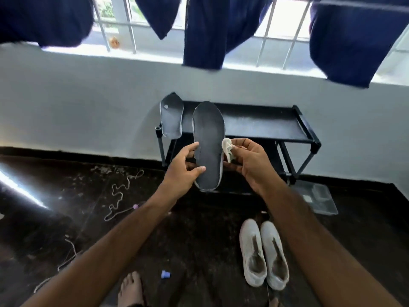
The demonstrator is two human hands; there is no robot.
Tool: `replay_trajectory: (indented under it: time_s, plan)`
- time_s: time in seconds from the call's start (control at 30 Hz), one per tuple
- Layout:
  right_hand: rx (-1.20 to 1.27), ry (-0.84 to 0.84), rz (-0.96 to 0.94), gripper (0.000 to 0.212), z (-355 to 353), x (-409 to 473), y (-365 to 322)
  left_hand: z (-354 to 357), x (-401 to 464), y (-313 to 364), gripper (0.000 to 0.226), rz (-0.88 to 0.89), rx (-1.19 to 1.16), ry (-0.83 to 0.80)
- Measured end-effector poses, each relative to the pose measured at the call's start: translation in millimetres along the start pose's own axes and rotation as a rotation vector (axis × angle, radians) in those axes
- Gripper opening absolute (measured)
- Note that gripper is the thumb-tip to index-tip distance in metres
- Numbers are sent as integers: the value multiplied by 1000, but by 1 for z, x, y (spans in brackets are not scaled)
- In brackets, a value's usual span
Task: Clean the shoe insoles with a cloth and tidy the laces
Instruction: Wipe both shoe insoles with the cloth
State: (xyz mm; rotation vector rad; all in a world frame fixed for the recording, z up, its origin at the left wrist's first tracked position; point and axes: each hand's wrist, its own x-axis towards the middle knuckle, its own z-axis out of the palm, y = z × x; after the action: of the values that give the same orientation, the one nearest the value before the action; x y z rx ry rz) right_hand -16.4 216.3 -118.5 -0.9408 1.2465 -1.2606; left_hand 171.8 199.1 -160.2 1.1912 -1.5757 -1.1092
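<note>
**Thin insole, easy to bend**

My left hand point(184, 168) pinches the dark insole point(209, 145) by its heel, up in front of the shoe rack point(265, 127). It looks light and floppy. My right hand point(247, 160) holds the white cloth point(228, 149) against its right edge.

A room in a home, dark blue laundry point(204, 34) hanging before a barred window point(278, 29), low black shoe rack point(261, 125) against a white wall, white shoes point(263, 253) on the dark floor point(199, 229), bare feet
</note>
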Motion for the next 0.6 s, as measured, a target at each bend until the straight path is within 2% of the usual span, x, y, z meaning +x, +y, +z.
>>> replay_trajectory:
  time_s: [0.17,0.3,0.37,0.6]
  plan:
    - [-87,40,-23,8,21,69,-48,-25,76,26,67,62,230,17]
    - [-110,21,22,12,25,135,-48,-33,137,15,64,51,325,15]
    - [-137,23,51,18,25,166,-40,-34,162,5,62,28,362,11]
    - [-155,1,175,15,31,227,-43,-43,228,-9,57,-119,484,-76]
